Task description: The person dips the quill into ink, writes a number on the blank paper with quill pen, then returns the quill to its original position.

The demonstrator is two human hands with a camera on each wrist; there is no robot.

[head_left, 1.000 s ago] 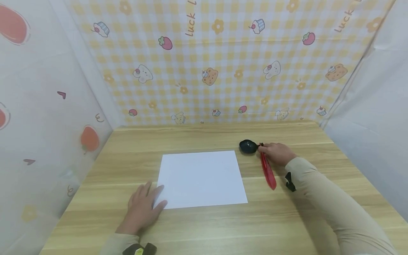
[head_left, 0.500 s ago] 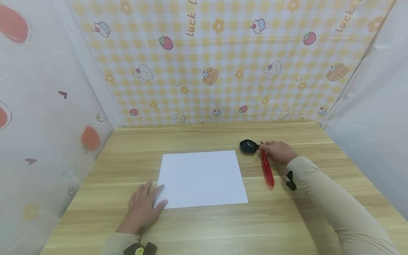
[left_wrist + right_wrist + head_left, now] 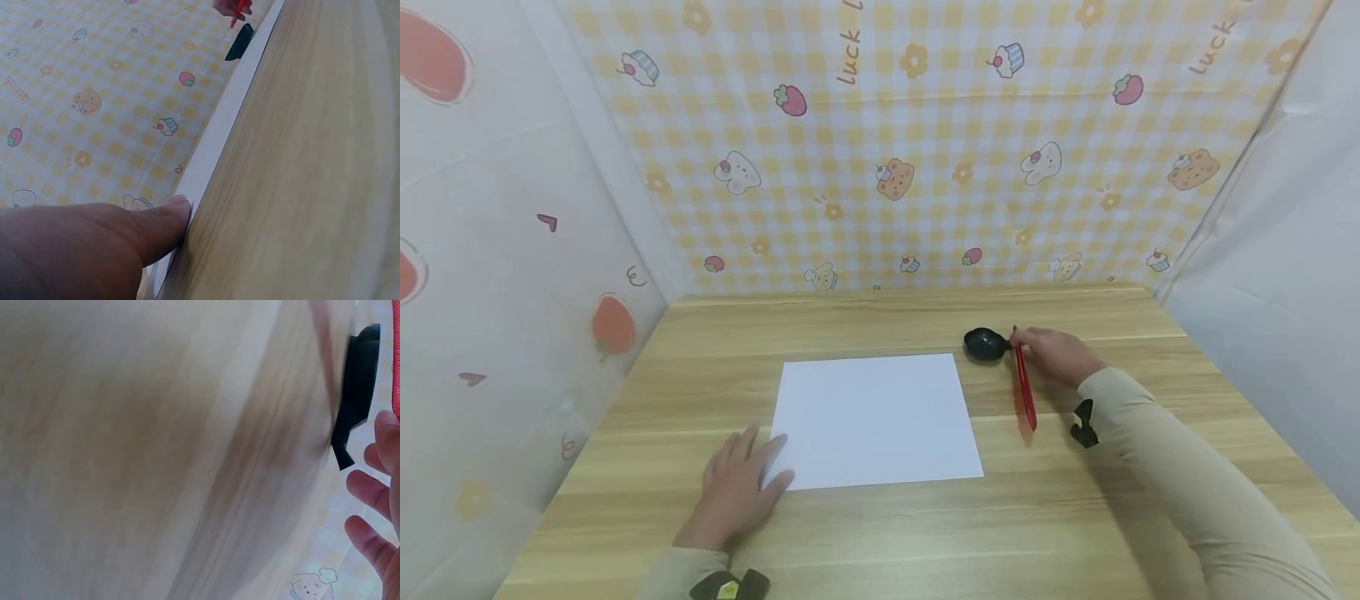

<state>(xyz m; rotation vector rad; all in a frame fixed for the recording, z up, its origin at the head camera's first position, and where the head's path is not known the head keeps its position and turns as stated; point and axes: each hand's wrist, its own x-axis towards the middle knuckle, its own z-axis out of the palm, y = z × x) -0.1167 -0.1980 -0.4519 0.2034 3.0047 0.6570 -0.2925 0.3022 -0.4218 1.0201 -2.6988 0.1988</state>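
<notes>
Two hands: left hand (image 3: 733, 487) flat on paper sheet (image 3: 875, 419); right hand (image 3: 1054, 353) pinches light, rigid, probably plastic red pen (image 3: 1025, 390) at its 12 o'clock end.

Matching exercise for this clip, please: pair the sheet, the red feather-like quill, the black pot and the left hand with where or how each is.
1. white paper sheet
2. red quill pen
3. small black round pot
4. left hand

a. pinched near its tip by the right hand
b. pressing flat on a sheet corner
c. flat on the wooden table, centre
d. beyond the sheet's far right corner

Pairs: 1-c, 2-a, 3-d, 4-b
</notes>
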